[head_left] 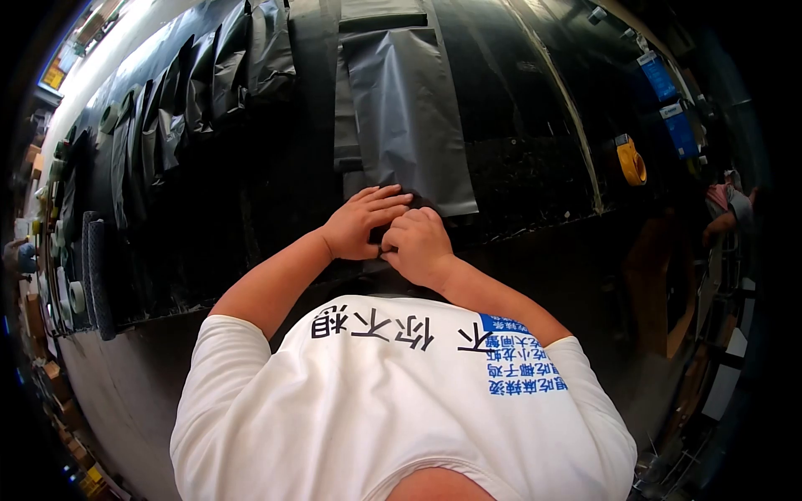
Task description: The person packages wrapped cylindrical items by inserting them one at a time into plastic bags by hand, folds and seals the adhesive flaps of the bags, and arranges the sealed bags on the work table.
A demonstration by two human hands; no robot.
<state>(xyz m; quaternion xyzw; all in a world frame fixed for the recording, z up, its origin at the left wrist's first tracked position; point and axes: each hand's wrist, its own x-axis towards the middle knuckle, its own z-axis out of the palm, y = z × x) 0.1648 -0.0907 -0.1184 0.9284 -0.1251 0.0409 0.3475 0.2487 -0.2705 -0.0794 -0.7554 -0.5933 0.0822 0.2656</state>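
Note:
A long grey plastic sheet [409,117] lies on the black table [284,167], pointing away from me, over another grey strip that shows along its left side. At the sheet's near end, my left hand [368,220] rests with its fingers stretched out towards the right. Close beside it, my right hand [420,244] has its fingers curled and pressed together at the sheet's near left corner. A small dark bit of material shows between the two hands; what the right fingers hold is hidden.
Several dark plastic bags [196,88] lie in a row at the left. A yellow tape roll [631,160] sits at the right, with blue packets [678,131] beyond it. Dark rolls [98,275] stand at the left edge. Part of another person [725,219] shows far right.

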